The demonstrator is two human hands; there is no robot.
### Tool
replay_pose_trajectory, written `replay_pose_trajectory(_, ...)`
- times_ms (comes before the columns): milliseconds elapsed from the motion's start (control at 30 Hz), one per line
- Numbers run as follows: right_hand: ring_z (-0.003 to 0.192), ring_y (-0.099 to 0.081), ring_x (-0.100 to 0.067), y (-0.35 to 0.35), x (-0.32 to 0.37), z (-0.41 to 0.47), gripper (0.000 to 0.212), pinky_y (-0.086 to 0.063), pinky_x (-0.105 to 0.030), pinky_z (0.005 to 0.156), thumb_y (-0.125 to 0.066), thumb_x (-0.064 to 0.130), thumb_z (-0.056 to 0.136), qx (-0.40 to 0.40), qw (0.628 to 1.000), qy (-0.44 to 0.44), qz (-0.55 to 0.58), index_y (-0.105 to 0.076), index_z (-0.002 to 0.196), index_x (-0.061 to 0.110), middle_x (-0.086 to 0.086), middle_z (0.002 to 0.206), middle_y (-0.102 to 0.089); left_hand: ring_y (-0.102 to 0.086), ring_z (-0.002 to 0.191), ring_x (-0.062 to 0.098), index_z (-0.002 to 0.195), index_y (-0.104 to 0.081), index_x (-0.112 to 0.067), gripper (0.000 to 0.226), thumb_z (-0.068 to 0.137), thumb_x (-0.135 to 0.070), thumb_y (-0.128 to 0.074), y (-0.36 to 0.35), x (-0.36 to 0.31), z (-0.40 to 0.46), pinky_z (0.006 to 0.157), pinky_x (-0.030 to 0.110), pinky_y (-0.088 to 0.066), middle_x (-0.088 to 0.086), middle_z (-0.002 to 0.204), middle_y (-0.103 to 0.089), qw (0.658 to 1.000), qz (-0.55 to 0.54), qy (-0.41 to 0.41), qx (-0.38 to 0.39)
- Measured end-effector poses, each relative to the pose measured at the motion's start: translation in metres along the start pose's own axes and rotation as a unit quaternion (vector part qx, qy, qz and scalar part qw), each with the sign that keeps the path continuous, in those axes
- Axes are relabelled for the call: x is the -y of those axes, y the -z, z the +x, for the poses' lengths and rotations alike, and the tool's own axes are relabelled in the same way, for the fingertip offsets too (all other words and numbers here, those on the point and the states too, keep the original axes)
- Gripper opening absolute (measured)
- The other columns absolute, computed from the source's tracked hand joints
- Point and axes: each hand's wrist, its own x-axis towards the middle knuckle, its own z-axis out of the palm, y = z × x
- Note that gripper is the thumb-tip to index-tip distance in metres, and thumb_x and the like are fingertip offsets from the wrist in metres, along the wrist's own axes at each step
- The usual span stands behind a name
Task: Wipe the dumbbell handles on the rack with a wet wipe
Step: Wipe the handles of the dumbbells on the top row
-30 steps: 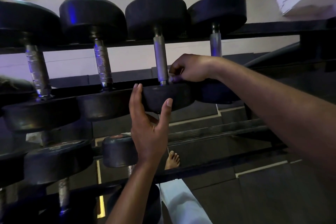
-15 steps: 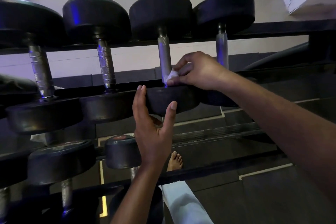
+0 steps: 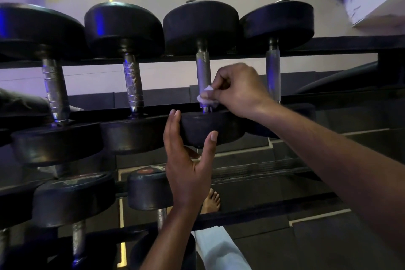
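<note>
Head view: wiping the third dumbbell's handle on the top rack.
The right hand (image 3: 237,90) pinched a white wet wipe (image 3: 206,97) against the handle (image 3: 203,76)'s lower end; the left hand (image 3: 188,160), fingers straight, braced the near weight head (image 3: 210,129).

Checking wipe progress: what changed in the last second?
Right hand rose slightly along the third dumbbell's handle; the wet wipe, hidden a second ago, now shows against the handle's lower end. Left hand still braces that dumbbell's near head; the other dumbbells unchanged.
</note>
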Motion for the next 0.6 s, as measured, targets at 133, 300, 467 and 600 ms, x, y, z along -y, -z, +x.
replay_pose_trajectory(133,0.059,-0.062,0.006,0.003,0.017,0.03,0.03,-0.047,-0.019,0.058,-0.094,0.044,0.074,-0.117,0.993,0.012,0.011,-0.071,0.069,0.025,0.019,0.061,-0.065,-0.035,0.159,0.005,0.168,-0.037,-0.017,0.082,0.1,-0.052,-0.068,-0.002,0.001,0.002,0.115,0.007,-0.032,-0.005,0.174,-0.036,1.0,0.008,-0.006,-0.007)
replay_pose_trajectory(300,0.066,-0.068,0.0,-0.013,0.014,0.038,0.035,-0.058,-0.03,0.069,-0.093,0.053,0.07,-0.211,0.975,-0.022,0.069,-0.069,0.07,0.028,0.017,0.066,-0.07,-0.035,0.158,0.002,0.168,-0.037,-0.018,0.082,0.1,-0.053,-0.067,-0.001,0.0,0.002,0.112,0.003,-0.033,-0.005,0.174,-0.036,1.0,0.019,-0.009,-0.006)
replay_pose_trajectory(467,0.069,-0.071,-0.004,-0.019,0.015,0.047,0.037,-0.061,-0.036,0.077,-0.098,0.048,0.064,-0.25,0.941,-0.113,0.2,-0.069,0.065,0.026,0.017,0.067,-0.074,-0.037,0.156,0.0,0.168,-0.038,-0.017,0.083,0.099,-0.053,-0.068,0.0,-0.002,0.003,0.107,0.001,-0.035,-0.005,0.174,-0.036,1.0,0.005,-0.006,-0.005)
replay_pose_trajectory(600,0.069,-0.07,0.003,-0.025,0.016,0.039,0.027,-0.061,-0.029,0.079,-0.095,0.042,0.074,-0.221,0.944,-0.109,0.218,-0.074,0.073,0.025,0.019,0.068,-0.074,-0.036,0.157,0.001,0.168,-0.037,-0.019,0.084,0.099,-0.055,-0.067,0.0,0.0,0.003,0.109,0.002,-0.035,-0.006,0.174,-0.035,1.0,0.004,-0.004,-0.002)
